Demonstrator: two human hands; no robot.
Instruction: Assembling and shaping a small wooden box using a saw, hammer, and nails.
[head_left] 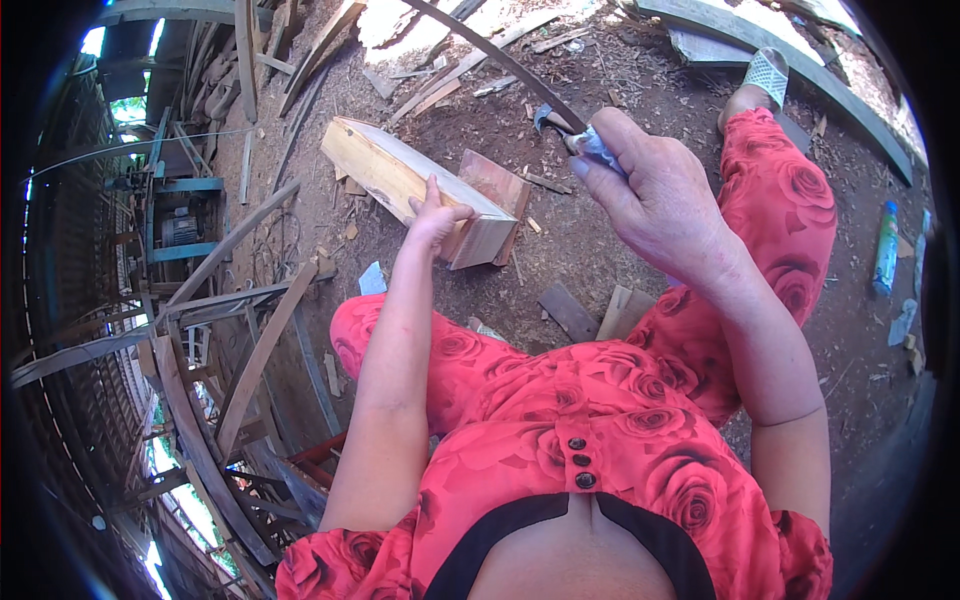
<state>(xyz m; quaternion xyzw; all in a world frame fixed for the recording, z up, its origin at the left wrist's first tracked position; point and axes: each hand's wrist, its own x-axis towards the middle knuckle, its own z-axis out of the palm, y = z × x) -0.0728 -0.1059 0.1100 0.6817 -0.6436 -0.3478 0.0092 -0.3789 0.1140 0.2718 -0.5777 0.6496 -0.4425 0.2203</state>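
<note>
A long box of pale planks (375, 178) lies on the ground ahead of me, slightly left. My left hand (436, 218) grips its near edge, with the index finger and thumb spread along the wood. Raised to the right of the box, my right hand (660, 190) is closed around the handle of a long, narrow dark blade (495, 55). White and bluish wrapping (600, 150) covers that handle. The blade reaches up and left, past the top of the view. Beside its base shows a small curved metal piece (545, 118), whose kind I cannot make out.
A reddish board (495, 190) leans behind the box. Offcuts (570, 312) lie between my legs. Wooden frames and long slats (265, 360) crowd the left, near a motor in a blue frame (182, 228). A bottle (886, 248) lies at the right; a long beam (800, 75) lies beyond my foot.
</note>
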